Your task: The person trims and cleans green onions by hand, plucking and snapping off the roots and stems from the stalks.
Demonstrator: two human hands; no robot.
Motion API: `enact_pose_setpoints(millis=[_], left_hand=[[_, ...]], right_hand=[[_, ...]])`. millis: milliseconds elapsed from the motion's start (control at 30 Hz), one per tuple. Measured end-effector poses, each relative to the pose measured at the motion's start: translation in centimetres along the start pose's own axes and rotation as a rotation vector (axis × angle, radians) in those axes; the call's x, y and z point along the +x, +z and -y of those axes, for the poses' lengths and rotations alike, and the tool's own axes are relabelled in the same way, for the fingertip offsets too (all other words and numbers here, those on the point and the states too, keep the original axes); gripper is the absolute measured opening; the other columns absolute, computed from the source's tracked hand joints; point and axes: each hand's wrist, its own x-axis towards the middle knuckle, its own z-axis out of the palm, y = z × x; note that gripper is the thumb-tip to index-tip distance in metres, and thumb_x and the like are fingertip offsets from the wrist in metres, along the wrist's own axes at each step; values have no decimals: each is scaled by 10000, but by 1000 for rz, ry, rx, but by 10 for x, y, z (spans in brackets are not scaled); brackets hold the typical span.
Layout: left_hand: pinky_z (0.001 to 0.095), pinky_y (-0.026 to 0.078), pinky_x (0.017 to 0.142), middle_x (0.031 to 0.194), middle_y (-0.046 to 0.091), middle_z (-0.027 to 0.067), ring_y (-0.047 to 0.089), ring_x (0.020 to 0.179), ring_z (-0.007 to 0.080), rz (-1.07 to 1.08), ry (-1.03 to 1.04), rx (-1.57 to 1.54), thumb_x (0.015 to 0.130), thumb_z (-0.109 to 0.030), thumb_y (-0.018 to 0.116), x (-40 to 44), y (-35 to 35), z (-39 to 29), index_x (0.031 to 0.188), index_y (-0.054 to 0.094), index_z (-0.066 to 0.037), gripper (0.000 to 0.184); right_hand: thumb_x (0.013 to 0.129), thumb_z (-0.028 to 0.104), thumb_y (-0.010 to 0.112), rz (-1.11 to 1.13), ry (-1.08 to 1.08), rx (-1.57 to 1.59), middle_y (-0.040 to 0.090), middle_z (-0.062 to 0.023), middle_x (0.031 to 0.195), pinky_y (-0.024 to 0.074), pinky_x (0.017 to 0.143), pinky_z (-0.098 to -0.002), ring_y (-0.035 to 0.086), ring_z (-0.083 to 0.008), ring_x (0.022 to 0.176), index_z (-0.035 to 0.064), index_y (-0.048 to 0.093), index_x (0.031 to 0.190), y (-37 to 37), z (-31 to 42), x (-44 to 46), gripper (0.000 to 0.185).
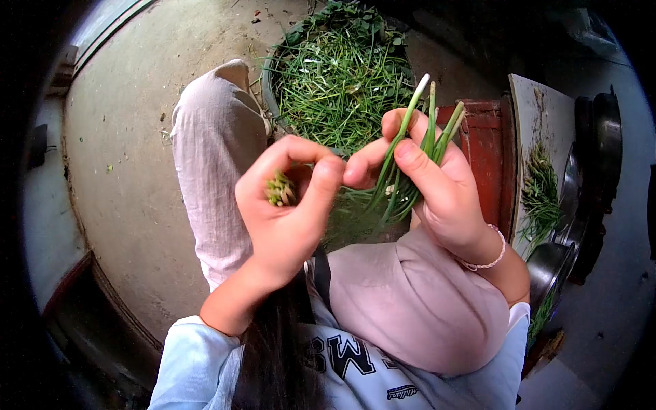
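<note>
My right hand (441,181) grips a few long green chives (427,140) between thumb and fingers, one with a white end pointing up. Their green leaves hang down below the fingers. Curled in a fist, my left hand (287,212) holds a small bunch of green stalks (280,189), of which only the pale green ends show. Its thumb and index fingertip meet close to the fingertips of my right hand. Whether the left fingertips pinch a piece of leaf cannot be made out. Both hands are above my lap, in front of a round basin (268,87) heaped with loose greens (335,85).
At the right, a pale board (529,113) carries a pile of greens (540,188). Beside it are metal bowls (550,263) and a dark pan (605,130). A red wooden stool or box (485,147) stands behind my right hand. Scraps lie on the concrete floor (130,123).
</note>
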Motion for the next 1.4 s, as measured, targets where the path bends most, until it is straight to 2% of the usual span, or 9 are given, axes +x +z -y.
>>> enact_pose_setpoints(millis=[200, 300, 533, 733, 833, 967, 1033, 1167, 1400], left_hand=[[137, 246, 422, 708, 484, 0, 335, 486, -3, -68, 155, 32, 703, -16, 578, 3, 0, -2, 744, 534, -11, 60], [139, 264, 415, 730, 516, 13, 378, 511, 8, 15, 48, 15, 646, -19, 622, 8, 1, -10, 748, 570, -22, 115], [174, 330, 443, 691, 541, 33, 463, 574, 70, 126, 179, 137, 623, -13, 627, 14, 2, -6, 707, 568, -17, 102], [230, 401, 544, 662, 536, 56, 498, 581, 141, 80, 337, 194, 626, 14, 587, 14, 9, -4, 678, 534, 9, 74], [189, 369, 497, 645, 527, 27, 472, 541, 82, 120, 253, 257, 641, 9, 588, 12, 6, -7, 696, 537, -3, 76], [116, 269, 435, 665, 496, -47, 369, 509, -27, 59, -292, -252, 743, -29, 556, 10, 8, -15, 766, 529, -3, 44], [114, 264, 434, 666, 495, -50, 360, 507, -27, 79, -266, -264, 747, -28, 550, 12, 7, -12, 788, 532, -4, 51], [117, 265, 428, 652, 496, -54, 360, 503, -27, 66, -285, -187, 737, -29, 565, 11, 6, -13, 774, 542, -7, 48], [141, 322, 447, 637, 528, -23, 422, 521, 3, 103, -119, 3, 704, -29, 596, 13, 4, -13, 719, 543, 3, 64]], right_hand=[[881, 158, 339, 1, -27, -98, 566, -124, 835, 411, 713, -248, 514, -131, 776, 10, 332, 959, 0, 1, -2, 167], [868, 153, 384, 13, -1, -98, 548, -89, 804, 415, 685, -238, 507, -120, 744, 18, 346, 944, -1, -4, -3, 159], [854, 173, 426, 3, -118, -709, 464, -47, 714, 393, 623, -231, 453, -97, 680, 1, 422, 828, -5, 1, -2, 173], [853, 187, 424, -46, -239, -580, 463, -83, 716, 379, 597, -267, 459, -150, 655, -16, 422, 816, -4, -13, 1, 206], [838, 163, 439, -20, -221, -706, 458, -107, 732, 372, 607, -280, 458, -208, 667, -19, 422, 823, -9, -12, 2, 183], [814, 120, 455, 12, -60, -667, 439, -131, 740, 365, 614, -291, 447, -261, 690, -16, 412, 816, -4, 1, -1, 143], [792, 81, 462, 89, -258, -882, 432, -142, 711, 356, 576, -306, 447, -278, 658, -13, 399, 803, -8, -2, 1, 114], [784, 72, 468, 42, -136, -796, 429, -145, 677, 344, 537, -318, 445, -287, 617, -10, 387, 798, -6, -3, -1, 116], [820, 120, 451, 30, -101, -657, 424, -64, 582, 322, 480, -269, 390, -119, 521, 0, 424, 803, -5, -4, -1, 124]])
